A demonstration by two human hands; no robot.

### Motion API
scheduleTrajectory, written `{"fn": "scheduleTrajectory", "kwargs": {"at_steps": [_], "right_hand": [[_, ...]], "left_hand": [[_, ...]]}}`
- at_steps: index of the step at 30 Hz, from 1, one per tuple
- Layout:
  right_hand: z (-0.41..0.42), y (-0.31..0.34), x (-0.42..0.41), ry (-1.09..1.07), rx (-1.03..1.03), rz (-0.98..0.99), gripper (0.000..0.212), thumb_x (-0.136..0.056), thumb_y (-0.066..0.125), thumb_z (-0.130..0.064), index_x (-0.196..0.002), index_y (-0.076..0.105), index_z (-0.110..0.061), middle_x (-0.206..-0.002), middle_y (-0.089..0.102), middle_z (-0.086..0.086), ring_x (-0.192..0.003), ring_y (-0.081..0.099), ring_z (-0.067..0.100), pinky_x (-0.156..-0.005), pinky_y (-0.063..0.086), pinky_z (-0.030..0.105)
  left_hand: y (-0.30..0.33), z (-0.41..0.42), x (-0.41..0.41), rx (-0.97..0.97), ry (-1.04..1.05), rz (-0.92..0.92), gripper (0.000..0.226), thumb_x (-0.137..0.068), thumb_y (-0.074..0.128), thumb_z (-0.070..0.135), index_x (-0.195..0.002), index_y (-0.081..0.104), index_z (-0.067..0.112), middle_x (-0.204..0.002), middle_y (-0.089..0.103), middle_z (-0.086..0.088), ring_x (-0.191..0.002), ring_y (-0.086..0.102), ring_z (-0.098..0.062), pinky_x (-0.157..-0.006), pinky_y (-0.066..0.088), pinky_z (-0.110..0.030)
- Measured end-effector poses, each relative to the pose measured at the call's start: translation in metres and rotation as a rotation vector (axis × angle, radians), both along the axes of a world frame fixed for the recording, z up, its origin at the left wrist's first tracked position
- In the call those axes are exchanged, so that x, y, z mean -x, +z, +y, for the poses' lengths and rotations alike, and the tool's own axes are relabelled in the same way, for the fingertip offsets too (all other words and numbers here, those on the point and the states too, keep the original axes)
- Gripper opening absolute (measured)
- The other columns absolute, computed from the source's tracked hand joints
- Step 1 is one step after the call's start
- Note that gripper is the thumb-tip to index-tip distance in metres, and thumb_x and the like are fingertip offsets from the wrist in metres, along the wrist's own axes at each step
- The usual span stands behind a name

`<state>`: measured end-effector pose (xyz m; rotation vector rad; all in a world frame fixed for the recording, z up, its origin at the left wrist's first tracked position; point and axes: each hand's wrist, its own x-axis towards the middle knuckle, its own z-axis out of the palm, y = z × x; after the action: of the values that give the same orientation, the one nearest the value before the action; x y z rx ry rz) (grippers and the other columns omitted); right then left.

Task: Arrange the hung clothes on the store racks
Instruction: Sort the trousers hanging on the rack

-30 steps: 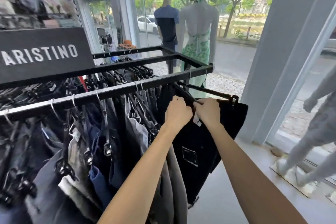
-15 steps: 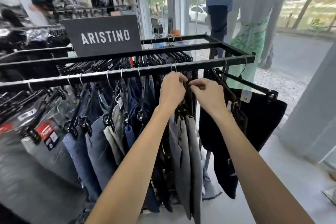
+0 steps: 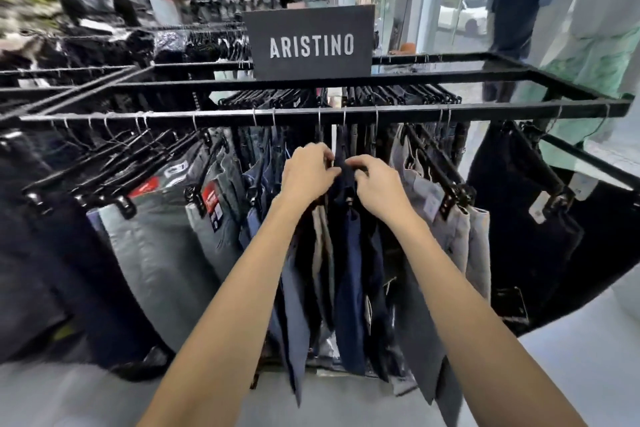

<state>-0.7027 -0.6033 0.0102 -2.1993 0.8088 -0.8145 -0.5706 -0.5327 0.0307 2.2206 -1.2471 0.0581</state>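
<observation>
Both hands have moved left along the front rail [image 3: 346, 113] from the black end pair to mid-rack — left hand [image 3: 306, 175] and right hand [image 3: 379, 185] now pinch the navy trousers [image 3: 349, 253] hanging there, so straightening proceeds pair by pair.

Both arms extended forward; left grip [image 3: 309, 174] and right grip [image 3: 375, 185] fingers curled, nearly touching.

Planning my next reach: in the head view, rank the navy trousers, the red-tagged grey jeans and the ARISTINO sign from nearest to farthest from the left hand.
1. Navy trousers: at the left hand's fingertips, centre of the rail.
2. Red-tagged grey jeans: hanging to the left.
3. ARISTINO sign: on top of the rack, behind.
</observation>
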Motion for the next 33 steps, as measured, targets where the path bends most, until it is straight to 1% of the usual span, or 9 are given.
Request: {"fn": "scheduleTrajectory", "kwargs": {"at_steps": [4,7,10,13,20,25,28,30,33], "right_hand": [[-0.001,-0.009,-0.01,-0.024,-0.081,0.035,0.048,-0.092,0.038,0.005,-0.125,0.066,-0.015,-0.124,0.069,0.003,-0.118,0.061,0.017,-0.097,0.041,0.019],[-0.003,0.0,-0.011,0.018,-0.366,-0.091,0.047,-0.095,0.035,0.001,-0.127,0.062,-0.021,-0.129,0.066,0.001,-0.109,0.063,0.015,-0.093,0.049,0.03],[-0.003,0.002,-0.012,0.078,-0.704,-0.295,0.046,-0.101,0.029,0.004,-0.138,0.05,-0.013,-0.14,0.054,0.01,-0.116,0.064,0.02,-0.088,0.049,0.044],[0.001,-0.004,-0.017,0.099,-0.795,-0.391,0.047,-0.1,0.026,0.008,-0.143,0.042,-0.005,-0.141,0.051,0.013,-0.11,0.069,0.021,-0.086,0.051,0.045],[0.008,-0.003,-0.034,0.029,-0.732,-0.351,0.037,-0.106,0.031,-0.008,-0.139,0.047,-0.009,-0.137,0.055,0.006,-0.099,0.073,0.017,-0.095,0.05,0.047],[0.014,-0.003,-0.039,-0.025,-0.661,-0.294,0.028,-0.105,0.044,-0.032,-0.125,0.057,-0.017,-0.131,0.059,-0.001,-0.098,0.072,0.007,-0.085,0.059,0.05],[0.019,-0.003,-0.042,-0.104,-0.545,-0.214,0.026,-0.101,0.05,-0.041,-0.116,0.059,-0.022,-0.116,0.064,-0.01,-0.093,0.071,0.001,-0.079,0.062,0.045],[0.018,-0.002,-0.046,-0.146,-0.448,-0.14,0.037,-0.096,0.051,-0.053,-0.117,0.059,-0.023,-0.11,0.064,-0.012,-0.093,0.07,0.001,-0.079,0.061,0.039],[0.016,-0.001,-0.054,-0.16,-0.334,-0.019,0.066,-0.083,0.059,-0.07,-0.129,0.053,-0.024,-0.125,0.055,-0.001,-0.113,0.061,0.014,-0.097,0.05,0.037]], "left_hand": [[-0.011,0.015,-0.019,-0.118,-0.129,0.098,0.049,-0.087,0.057,0.062,-0.118,0.062,0.025,-0.121,0.047,0.008,-0.103,0.058,-0.015,-0.093,0.049,-0.044],[-0.007,0.017,-0.016,-0.191,-0.13,0.09,0.066,-0.083,0.044,0.077,-0.126,0.056,0.029,-0.125,0.039,0.009,-0.103,0.056,-0.018,-0.089,0.046,-0.043],[-0.012,0.015,-0.017,-0.251,-0.182,0.021,0.064,-0.084,0.057,0.065,-0.135,0.045,0.028,-0.13,0.03,0.005,-0.099,0.058,-0.023,-0.079,0.042,-0.038],[-0.018,0.012,-0.025,-0.22,-0.218,0.048,0.06,-0.089,0.059,0.039,-0.143,0.035,0.031,-0.13,0.028,0.003,-0.098,0.058,-0.028,-0.079,0.039,-0.038],[-0.034,0.017,-0.06,-0.196,-0.276,0.1,0.045,-0.092,0.054,0.026,-0.133,0.047,0.042,-0.114,0.031,0.014,-0.096,0.06,-0.024,-0.09,0.048,-0.047],[-0.035,0.023,-0.06,-0.132,-0.219,0.073,0.037,-0.099,0.051,0.029,-0.133,0.046,0.043,-0.118,0.036,0.015,-0.101,0.056,-0.02,-0.086,0.043,-0.039],[-0.035,0.023,-0.052,-0.147,-0.218,0.051,0.035,-0.102,0.045,0.035,-0.136,0.045,0.042,-0.119,0.036,0.016,-0.1,0.055,-0.018,-0.085,0.041,-0.038],[-0.028,0.024,-0.052,-0.098,-0.296,0.213,0.037,-0.105,0.037,0.033,-0.142,0.045,0.035,-0.123,0.042,0.012,-0.109,0.053,-0.017,-0.093,0.038,-0.032],[-0.009,0.036,-0.064,0.023,-0.378,0.601,0.041,-0.106,0.036,0.009,-0.144,0.045,0.02,-0.13,0.058,0.004,-0.112,0.056,-0.009,-0.096,0.044,-0.025]]}}
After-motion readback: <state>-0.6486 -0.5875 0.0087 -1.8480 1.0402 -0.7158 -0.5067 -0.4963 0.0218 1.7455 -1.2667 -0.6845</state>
